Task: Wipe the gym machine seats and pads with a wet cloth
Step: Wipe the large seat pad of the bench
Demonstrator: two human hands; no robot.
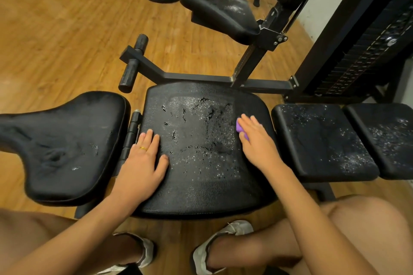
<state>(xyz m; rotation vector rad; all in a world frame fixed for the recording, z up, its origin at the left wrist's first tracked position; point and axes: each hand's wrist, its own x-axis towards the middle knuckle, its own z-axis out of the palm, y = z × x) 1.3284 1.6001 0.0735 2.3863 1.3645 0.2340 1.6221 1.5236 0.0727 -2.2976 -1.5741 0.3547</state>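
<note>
Both of my hands lie on the cracked black seat pad (201,152). My left hand (143,163) rests flat and empty, fingers spread, near its left edge. My right hand (257,140) presses the purple cloth (239,128) flat under its fingers by the right edge.

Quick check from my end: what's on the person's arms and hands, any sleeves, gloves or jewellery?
Both forearms are bare, with no sleeves in view and no gloves. The left hand wears a thin gold ring on one finger. The right hand shows no ring or watch. No wristbands on either wrist.
</note>
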